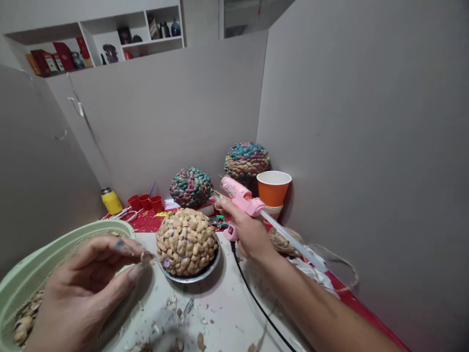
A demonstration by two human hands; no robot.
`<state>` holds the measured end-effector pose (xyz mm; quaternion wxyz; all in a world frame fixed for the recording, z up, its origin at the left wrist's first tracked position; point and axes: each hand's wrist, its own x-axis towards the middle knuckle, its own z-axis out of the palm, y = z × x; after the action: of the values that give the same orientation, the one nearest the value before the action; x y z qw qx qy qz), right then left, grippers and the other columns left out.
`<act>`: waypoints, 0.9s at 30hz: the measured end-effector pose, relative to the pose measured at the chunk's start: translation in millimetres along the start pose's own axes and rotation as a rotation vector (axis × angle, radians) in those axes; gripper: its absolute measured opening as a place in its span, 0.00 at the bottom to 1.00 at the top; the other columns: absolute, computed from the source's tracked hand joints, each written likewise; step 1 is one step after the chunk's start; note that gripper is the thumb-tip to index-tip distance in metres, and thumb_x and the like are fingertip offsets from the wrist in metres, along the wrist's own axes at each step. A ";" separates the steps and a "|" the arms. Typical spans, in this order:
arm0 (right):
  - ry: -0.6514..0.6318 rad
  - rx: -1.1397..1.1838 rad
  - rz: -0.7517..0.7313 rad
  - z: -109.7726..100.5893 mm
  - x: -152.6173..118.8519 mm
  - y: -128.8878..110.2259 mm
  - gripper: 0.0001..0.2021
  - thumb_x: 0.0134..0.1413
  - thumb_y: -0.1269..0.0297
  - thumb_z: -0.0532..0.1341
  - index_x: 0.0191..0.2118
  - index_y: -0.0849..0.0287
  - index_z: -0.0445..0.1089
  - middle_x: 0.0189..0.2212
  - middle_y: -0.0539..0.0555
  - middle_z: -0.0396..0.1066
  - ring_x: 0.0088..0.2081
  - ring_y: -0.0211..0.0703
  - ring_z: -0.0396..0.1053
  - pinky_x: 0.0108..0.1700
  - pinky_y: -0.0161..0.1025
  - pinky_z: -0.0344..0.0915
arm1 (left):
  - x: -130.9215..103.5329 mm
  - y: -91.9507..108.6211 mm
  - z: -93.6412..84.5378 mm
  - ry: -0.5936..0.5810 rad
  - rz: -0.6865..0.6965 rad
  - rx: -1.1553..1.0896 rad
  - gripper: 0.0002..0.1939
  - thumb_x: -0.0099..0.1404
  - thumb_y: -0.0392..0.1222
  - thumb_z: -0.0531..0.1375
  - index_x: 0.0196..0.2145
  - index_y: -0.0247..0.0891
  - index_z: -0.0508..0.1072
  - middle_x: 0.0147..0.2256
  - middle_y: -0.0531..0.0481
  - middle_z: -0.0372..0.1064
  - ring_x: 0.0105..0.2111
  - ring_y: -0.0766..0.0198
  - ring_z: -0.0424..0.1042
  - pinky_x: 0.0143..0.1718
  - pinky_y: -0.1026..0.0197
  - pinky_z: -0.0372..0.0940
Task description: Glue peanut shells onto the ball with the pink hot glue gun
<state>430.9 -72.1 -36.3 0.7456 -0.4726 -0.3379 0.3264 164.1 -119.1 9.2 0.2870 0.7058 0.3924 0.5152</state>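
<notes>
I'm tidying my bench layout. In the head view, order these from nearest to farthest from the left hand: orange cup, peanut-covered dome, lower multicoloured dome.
1. Peanut-covered dome: just right of the left hand.
2. Lower multicoloured dome: behind the peanut-covered one.
3. Orange cup: farthest to the right of the three.
</notes>
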 end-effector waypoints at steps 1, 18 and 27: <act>-0.022 -0.008 0.025 0.7 -1.1 6.3 0.13 0.42 0.52 0.67 0.29 0.57 0.73 0.21 0.49 0.70 0.28 0.46 0.70 0.25 0.36 0.63 | 5.0 4.1 3.4 -0.071 -0.018 0.010 0.09 0.57 0.41 0.69 0.33 0.45 0.72 0.35 0.55 0.76 0.36 0.64 0.77 0.39 0.68 0.73; -0.134 -0.126 0.217 6.5 -15.7 11.3 0.16 0.40 0.50 0.64 0.29 0.58 0.67 0.20 0.47 0.65 0.20 0.37 0.59 0.21 0.35 0.55 | 63.4 -5.6 70.5 -0.451 -0.249 0.093 0.06 0.49 0.38 0.63 0.27 0.38 0.69 0.23 0.56 0.68 0.23 0.67 0.66 0.25 0.65 0.62; -0.115 -0.133 0.204 6.5 -18.1 8.6 0.14 0.41 0.52 0.65 0.25 0.56 0.63 0.13 0.42 0.55 0.15 0.34 0.53 0.15 0.32 0.48 | 66.8 -3.2 77.8 -0.464 -0.156 0.222 0.01 0.51 0.37 0.60 0.24 0.37 0.72 0.22 0.54 0.70 0.23 0.65 0.66 0.26 0.64 0.62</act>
<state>414.1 -80.6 -45.7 0.6550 -0.5336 -0.3511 0.4037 248.1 -60.7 16.5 0.3288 0.8000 0.4233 0.2696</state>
